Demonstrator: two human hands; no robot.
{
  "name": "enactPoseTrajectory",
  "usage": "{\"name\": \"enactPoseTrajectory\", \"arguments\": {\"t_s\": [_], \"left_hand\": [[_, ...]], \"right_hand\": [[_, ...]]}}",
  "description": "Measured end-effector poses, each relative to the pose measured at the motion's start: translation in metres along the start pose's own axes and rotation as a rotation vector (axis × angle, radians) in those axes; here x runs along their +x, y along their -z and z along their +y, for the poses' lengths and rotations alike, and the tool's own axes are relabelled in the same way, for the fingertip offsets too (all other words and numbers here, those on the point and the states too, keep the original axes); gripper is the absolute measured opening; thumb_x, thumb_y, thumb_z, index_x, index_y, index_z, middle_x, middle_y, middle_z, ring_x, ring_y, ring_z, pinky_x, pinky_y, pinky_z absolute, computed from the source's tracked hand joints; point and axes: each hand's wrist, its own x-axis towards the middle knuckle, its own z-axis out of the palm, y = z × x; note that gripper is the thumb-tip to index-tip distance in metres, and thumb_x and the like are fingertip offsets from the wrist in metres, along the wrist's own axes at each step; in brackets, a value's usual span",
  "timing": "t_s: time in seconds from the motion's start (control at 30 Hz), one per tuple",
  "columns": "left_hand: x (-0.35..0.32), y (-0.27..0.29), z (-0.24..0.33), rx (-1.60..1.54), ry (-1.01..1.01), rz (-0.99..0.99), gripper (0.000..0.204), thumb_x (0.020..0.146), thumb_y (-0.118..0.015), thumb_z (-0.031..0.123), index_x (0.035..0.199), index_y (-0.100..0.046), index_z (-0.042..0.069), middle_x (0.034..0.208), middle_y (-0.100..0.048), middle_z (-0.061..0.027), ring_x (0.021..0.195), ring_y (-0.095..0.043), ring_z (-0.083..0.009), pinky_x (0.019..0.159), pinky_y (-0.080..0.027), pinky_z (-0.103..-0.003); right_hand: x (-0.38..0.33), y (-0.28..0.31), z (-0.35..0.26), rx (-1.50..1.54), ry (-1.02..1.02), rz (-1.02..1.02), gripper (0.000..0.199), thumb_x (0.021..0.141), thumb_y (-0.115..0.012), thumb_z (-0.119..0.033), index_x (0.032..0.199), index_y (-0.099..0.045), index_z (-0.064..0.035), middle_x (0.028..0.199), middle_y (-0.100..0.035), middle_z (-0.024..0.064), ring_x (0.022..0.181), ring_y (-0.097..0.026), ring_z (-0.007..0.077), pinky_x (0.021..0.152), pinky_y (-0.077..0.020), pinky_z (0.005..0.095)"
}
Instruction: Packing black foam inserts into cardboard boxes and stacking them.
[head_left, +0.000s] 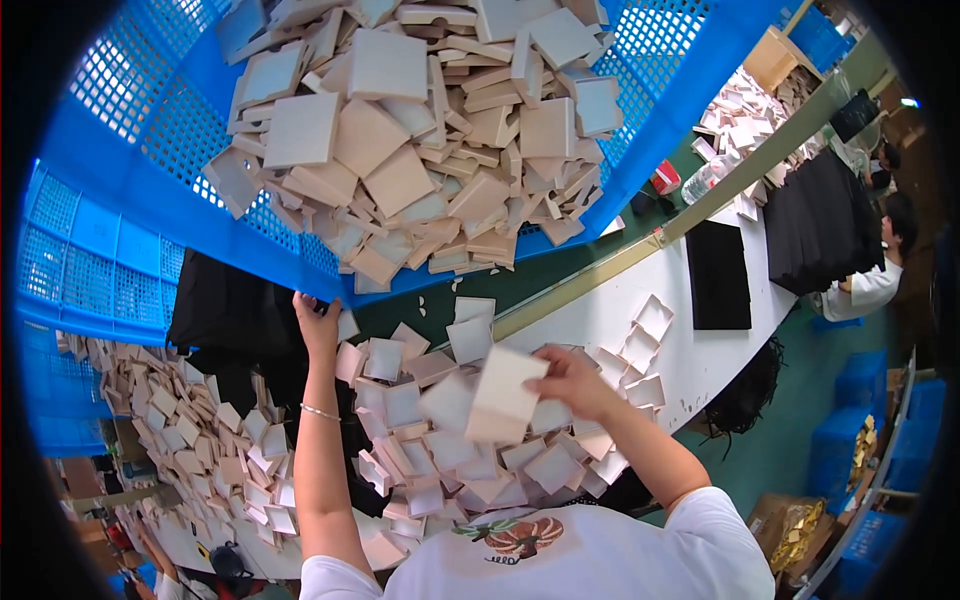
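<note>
I am viewing the right hand (568,382) pinching a pale box (503,396) toward six o'clock, over the box pile (465,465). At nine o'clock, the left hand (318,312) is touching the blue crate (290,255); I am not discerning whether it is clamping.

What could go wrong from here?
1. Pale boxes heaped near the lower rim of the blue basket might slide out.
2. The left hand is at that rim, so fingers could get pinched if the basket shifts.
3. The right hand grips a square box by one side; it may slip.
</note>
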Motion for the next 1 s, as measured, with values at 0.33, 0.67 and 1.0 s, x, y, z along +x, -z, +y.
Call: {"name": "enactPoseTrajectory", "arguments": {"t_s": [0.33, 0.67, 1.0], "left_hand": [[-0.008, 0.009, 0.034, -0.009, 0.092, -0.075, 0.073, 0.081, -0.076, 0.009, 0.142, -0.038, 0.008, 0.136, -0.048, -0.0157, 0.124, -0.048, -0.0315, 0.102, -0.041, -0.043], [0.009, 0.035, 0.017, -0.095, 0.052, -0.143, 0.046, 0.085, -0.072, 0.007, 0.125, -0.049, 0.005, 0.112, -0.060, -0.0079, 0.107, -0.059, -0.0202, 0.092, -0.046, -0.031], [0.017, 0.026, 0.047, 0.185, -0.070, -0.025, 0.023, 0.088, -0.073, 0.017, 0.102, -0.066, 0.000, 0.083, -0.070, -0.0094, 0.073, -0.065, -0.0145, 0.071, -0.051, -0.029]], "right_hand": [[0.186, 0.268, -0.001, -1.296, 0.343, 0.904, 0.054, 0.075, -0.072, -0.004, 0.126, -0.057, -0.0105, 0.139, -0.049, 0.0173, 0.121, -0.053, 0.0403, 0.099, -0.0469, 0.0442], [0.121, 0.202, -0.033, -1.521, 0.247, 0.741, 0.006, 0.080, -0.061, -0.007, 0.078, -0.067, -0.0064, 0.089, -0.066, 0.0153, 0.086, -0.066, 0.0354, 0.075, -0.0524, 0.0460], [0.037, 0.053, -0.022, -0.893, 0.314, 0.198, 0.035, 0.082, -0.075, -0.021, 0.112, -0.064, -0.0069, 0.091, -0.064, 0.0115, 0.068, -0.063, 0.0211, 0.066, -0.0510, 0.0360]]}}
